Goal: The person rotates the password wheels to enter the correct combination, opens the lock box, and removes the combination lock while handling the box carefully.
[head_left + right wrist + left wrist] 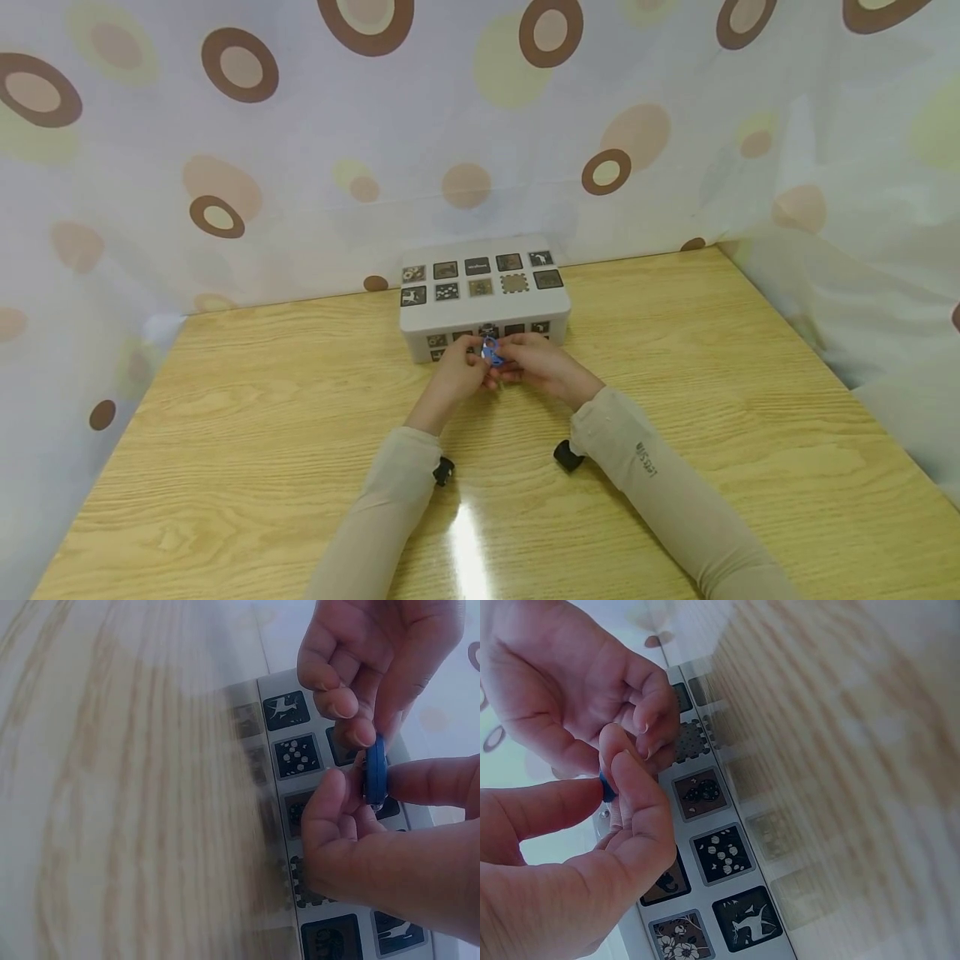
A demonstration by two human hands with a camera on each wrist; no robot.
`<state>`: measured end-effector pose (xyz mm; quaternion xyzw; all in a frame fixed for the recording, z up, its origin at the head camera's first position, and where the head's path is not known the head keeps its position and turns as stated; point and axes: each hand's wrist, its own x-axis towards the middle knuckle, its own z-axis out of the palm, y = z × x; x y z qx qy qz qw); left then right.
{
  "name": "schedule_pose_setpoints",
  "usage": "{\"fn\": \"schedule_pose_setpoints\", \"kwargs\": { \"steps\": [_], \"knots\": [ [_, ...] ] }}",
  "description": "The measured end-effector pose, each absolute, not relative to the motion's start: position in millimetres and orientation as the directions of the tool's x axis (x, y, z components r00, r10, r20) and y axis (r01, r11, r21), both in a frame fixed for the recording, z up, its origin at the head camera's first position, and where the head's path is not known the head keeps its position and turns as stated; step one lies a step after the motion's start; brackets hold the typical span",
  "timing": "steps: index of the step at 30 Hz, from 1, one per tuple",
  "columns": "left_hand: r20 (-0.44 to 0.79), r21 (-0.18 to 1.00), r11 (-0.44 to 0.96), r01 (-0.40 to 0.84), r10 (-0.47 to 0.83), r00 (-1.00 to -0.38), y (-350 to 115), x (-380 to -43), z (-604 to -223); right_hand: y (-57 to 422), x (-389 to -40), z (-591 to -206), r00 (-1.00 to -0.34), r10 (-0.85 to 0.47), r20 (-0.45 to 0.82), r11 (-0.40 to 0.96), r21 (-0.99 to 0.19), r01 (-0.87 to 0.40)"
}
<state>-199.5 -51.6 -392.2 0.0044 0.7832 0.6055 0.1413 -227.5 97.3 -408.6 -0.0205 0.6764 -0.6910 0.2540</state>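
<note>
A small flat blue piece with a rounded hole near its top is held between both hands, in front of a white box. From the right wrist view the blue piece appears edge-on, thick, with silvery bits along its side; its kind is unclear. My left hand pinches it from the left with thumb and fingertips. On the other side my right hand grips it between thumb and curled fingers. In the left wrist view fingers cover most of the blue piece. A dark latch on the box front sits just above it.
Dark picture squares cover the box's lid and front. The box stands at the back of a wood-grain table, against a white curtain with brown and yellow circles. Small black devices hang at both sleeve cuffs.
</note>
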Motion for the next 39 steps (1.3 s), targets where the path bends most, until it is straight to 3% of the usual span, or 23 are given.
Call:
{"fn": "schedule_pose_setpoints", "kwargs": {
  "steps": [39],
  "knots": [
    [-0.21,0.953,0.258,-0.16,0.177,-0.962,-51.2,-199.7,-392.7,97.6,-226.7,-406.5,-0.875,-0.373,-0.308,0.054,-0.949,0.311]
  ]
}}
